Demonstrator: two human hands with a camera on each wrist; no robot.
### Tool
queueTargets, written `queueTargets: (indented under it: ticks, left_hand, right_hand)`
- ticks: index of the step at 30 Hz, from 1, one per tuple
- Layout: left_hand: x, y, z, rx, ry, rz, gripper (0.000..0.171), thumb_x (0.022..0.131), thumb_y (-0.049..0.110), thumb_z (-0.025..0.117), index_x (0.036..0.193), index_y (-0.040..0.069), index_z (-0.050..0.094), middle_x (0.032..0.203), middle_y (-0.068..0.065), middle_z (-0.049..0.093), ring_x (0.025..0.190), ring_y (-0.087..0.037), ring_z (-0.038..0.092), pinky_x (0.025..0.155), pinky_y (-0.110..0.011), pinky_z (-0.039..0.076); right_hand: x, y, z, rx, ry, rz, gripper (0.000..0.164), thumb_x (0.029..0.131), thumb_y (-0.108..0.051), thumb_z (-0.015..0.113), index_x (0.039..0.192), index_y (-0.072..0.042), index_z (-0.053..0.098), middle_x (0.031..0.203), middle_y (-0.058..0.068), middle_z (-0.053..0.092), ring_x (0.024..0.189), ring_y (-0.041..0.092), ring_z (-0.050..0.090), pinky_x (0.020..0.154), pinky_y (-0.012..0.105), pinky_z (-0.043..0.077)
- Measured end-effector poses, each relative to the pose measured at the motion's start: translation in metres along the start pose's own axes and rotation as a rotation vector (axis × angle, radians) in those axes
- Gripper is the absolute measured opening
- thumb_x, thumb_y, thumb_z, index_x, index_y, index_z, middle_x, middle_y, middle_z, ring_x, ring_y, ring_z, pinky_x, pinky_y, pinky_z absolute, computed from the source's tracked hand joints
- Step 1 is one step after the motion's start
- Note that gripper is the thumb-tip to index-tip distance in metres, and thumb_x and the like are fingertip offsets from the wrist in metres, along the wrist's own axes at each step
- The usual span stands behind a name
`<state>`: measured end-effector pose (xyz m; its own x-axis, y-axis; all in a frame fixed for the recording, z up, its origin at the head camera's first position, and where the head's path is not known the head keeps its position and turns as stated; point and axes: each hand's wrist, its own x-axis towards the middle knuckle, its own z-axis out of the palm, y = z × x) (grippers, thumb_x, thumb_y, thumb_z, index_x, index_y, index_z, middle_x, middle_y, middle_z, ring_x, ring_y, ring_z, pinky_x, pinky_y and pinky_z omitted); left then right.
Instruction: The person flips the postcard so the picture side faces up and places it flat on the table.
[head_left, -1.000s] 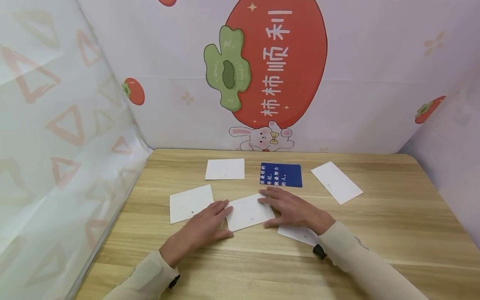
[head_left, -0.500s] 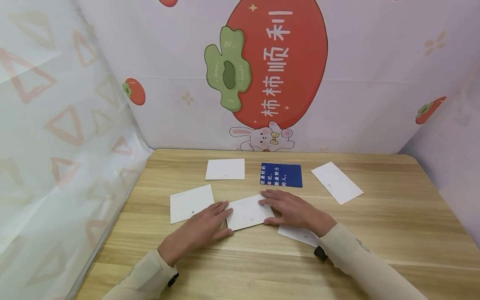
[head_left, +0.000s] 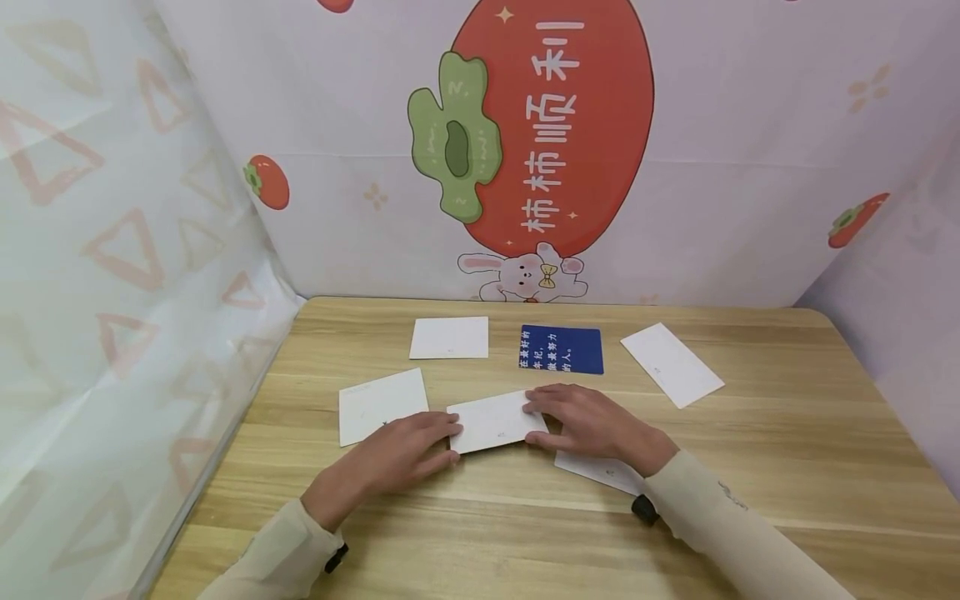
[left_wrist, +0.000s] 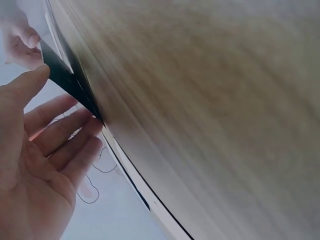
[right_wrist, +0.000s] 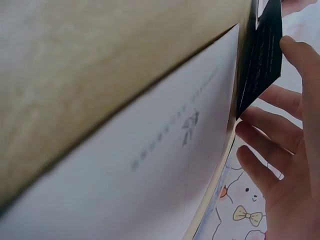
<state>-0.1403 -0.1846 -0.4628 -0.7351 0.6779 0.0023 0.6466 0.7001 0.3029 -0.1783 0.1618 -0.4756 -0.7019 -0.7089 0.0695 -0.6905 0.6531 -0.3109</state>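
A white card is held by its short ends between both hands in the middle of the wooden table. Its near edge is raised, with a shadow under it. My left hand pinches the left end between thumb and fingers. At the right end, my right hand does the same. Both wrist views reveal the card's dark underside, which bears lines of pale print. Another white card lies partly hidden below the right wrist. Close by the left hand is a further white card.
Along the back of the table lie a white card, a dark blue card with white writing, and a tilted white card. A printed cloth hangs behind; white sheeting borders the left side.
The card's near edge has come up off the table, tilting the card away. The left hand has shifted slightly left and the right hand slightly down. The other cards stay put.
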Motion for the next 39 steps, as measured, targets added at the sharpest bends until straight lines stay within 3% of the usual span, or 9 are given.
queueTargets:
  ticks: [7,27,39]
  left_hand:
    - [0.0,-0.001,-0.001,-0.005,-0.005,0.003,0.037,0.112,0.034,0.064,0.14,0.013,0.073,0.151,-0.002,0.069,0.14,-0.025,0.066,0.116,-0.047,0.055]
    - [0.002,0.001,-0.008,-0.014,0.135,0.093,0.024,0.11,0.024,0.066,0.13,0.016,0.078,0.127,0.004,0.081,0.116,-0.017,0.078,0.102,-0.043,0.063]
    - [0.004,0.002,-0.013,-0.012,0.31,0.163,0.02,0.101,0.012,0.078,0.121,0.015,0.081,0.112,0.005,0.084,0.1,-0.012,0.079,0.09,-0.04,0.066]
  right_hand:
    - [-0.003,-0.003,-0.003,0.013,0.032,0.002,0.047,0.105,-0.051,0.07,0.132,-0.014,0.078,0.142,0.008,0.075,0.128,0.032,0.073,0.107,0.052,0.061]
    - [-0.003,-0.009,-0.007,0.051,0.161,-0.035,0.031,0.108,-0.036,0.07,0.122,-0.012,0.083,0.12,0.003,0.083,0.113,0.023,0.079,0.099,0.046,0.065]
    - [0.0,-0.012,-0.015,0.042,0.221,-0.048,0.022,0.106,-0.028,0.072,0.118,-0.013,0.084,0.114,0.0,0.084,0.103,0.019,0.08,0.091,0.041,0.067]
